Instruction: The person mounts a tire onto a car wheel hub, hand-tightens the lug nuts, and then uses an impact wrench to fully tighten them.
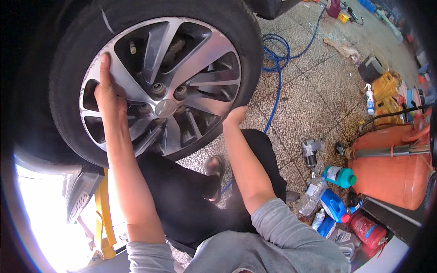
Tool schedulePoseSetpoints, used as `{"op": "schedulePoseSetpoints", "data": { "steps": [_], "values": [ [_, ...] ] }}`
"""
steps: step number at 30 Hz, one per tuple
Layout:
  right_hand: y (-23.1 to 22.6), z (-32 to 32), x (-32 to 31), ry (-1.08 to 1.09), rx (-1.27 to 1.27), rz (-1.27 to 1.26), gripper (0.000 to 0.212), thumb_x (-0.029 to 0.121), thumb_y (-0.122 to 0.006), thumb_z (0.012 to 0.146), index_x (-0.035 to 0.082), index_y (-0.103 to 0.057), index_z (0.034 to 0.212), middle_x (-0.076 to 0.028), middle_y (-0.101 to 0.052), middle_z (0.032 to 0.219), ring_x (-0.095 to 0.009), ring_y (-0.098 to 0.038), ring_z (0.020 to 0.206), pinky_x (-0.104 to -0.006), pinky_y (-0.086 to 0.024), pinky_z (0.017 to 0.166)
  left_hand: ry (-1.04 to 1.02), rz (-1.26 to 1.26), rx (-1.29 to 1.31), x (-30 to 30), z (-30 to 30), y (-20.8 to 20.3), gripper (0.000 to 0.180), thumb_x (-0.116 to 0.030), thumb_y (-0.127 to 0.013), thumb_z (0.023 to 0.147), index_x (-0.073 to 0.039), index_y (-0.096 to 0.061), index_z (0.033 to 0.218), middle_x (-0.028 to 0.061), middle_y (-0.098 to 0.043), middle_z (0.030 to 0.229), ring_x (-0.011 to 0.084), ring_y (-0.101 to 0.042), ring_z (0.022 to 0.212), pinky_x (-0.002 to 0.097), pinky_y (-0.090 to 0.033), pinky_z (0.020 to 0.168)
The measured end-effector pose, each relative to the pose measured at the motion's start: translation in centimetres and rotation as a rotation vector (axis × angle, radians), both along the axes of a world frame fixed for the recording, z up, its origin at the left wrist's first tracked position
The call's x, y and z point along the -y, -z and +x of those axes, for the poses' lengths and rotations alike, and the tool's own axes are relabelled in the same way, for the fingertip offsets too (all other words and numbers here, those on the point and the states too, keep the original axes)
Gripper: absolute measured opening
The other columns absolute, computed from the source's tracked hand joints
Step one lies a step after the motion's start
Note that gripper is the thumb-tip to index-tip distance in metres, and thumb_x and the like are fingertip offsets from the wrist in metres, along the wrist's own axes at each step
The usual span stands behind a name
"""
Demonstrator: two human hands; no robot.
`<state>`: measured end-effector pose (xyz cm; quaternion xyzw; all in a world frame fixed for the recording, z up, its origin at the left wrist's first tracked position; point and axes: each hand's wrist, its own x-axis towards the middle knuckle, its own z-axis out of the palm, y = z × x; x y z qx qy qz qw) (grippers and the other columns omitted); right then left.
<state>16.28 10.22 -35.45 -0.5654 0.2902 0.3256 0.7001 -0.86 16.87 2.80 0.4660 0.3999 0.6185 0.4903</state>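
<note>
A car wheel with a black tyre and a two-tone alloy rim fills the upper left, upright in front of my knees. My left hand grips the left side of the rim, thumb along a spoke and the other fingers hooked out of sight into an opening. At the lower right of the tyre, my right hand cups the tread, its fingers partly hidden behind it. Lug-nut recesses ring the centre cap. The valve stem shows at the upper left of the rim.
A blue hose coils on the speckled tile floor. An impact wrench lies to my right among bottles, beside an orange tank and a red fire extinguisher. A yellow stand is at the lower left.
</note>
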Motion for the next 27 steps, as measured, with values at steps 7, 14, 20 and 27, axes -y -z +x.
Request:
{"op": "schedulePoseSetpoints", "data": {
  "steps": [7,14,20,27],
  "values": [
    [1.4,3.4,0.6,0.069,0.000,0.652,0.056,0.041,-0.033,0.104,-0.003,-0.063,0.122,-0.014,-0.066,0.117,-0.027,-0.064,0.105,-0.0373,-0.049,0.097,-0.038,0.017,0.029,0.3,-0.4,1.1,0.060,-0.049,-0.082,0.082,0.003,-0.070,0.109,0.0072,-0.069,0.105,0.0153,-0.062,0.095,0.0284,-0.047,0.087],
    [-0.1,6.2,2.5,-0.068,-0.098,0.667,0.041,0.030,-0.033,0.102,0.005,-0.062,0.118,-0.014,-0.066,0.117,-0.030,-0.062,0.107,-0.0431,-0.049,0.100,-0.052,-0.008,0.102,1.1,-1.2,2.0,0.068,-0.054,-0.071,0.091,-0.002,-0.059,0.134,0.0078,-0.062,0.135,0.0209,-0.056,0.125,0.0347,-0.038,0.112],
    [3.1,5.7,0.3,-0.074,0.034,0.452,0.050,0.038,-0.030,0.104,0.001,-0.059,0.122,-0.013,-0.065,0.121,-0.029,-0.064,0.106,-0.0406,-0.051,0.097,-0.055,0.037,0.132,0.8,-1.0,2.0,0.062,-0.047,-0.082,0.084,0.004,-0.066,0.116,0.0076,-0.068,0.112,0.0168,-0.062,0.102,0.0290,-0.047,0.095],
    [4.9,1.6,0.1,0.041,-0.078,0.432,0.059,0.041,-0.029,0.104,-0.004,-0.062,0.124,-0.013,-0.065,0.125,-0.027,-0.062,0.110,-0.0344,-0.048,0.099,-0.006,0.079,0.014,0.2,-0.2,1.4,0.051,-0.044,-0.074,0.092,-0.001,-0.069,0.119,0.0027,-0.070,0.113,0.0134,-0.064,0.102,0.0281,-0.048,0.093]
  ]
}}
